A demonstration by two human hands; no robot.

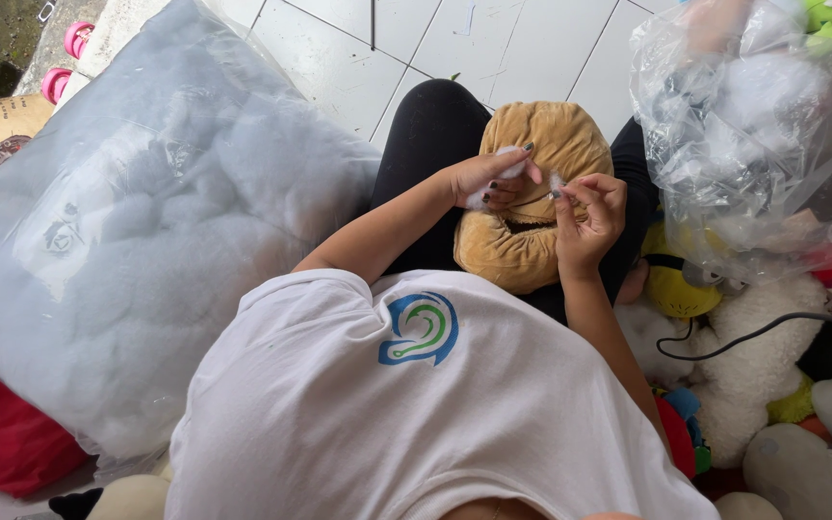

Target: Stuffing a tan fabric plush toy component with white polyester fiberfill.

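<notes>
A tan plush toy (534,207) rests on my lap, against my black trousers. My left hand (489,179) lies on its upper part and holds a tuft of white stuffing (479,197) with the fingers curled. My right hand (589,207) is raised just to the right of the toy's opening and pinches a small wisp of white stuffing (557,181) between thumb and fingertips. The two hands are a few centimetres apart over the toy.
A large clear bag of white stuffing (137,231) fills the left. Another clear plastic bag (753,135) stands at the upper right. Several plush toys (753,366) and a black cable (753,332) lie at the right. A red cushion (2,433) sits at the lower left, on white floor tiles (455,39).
</notes>
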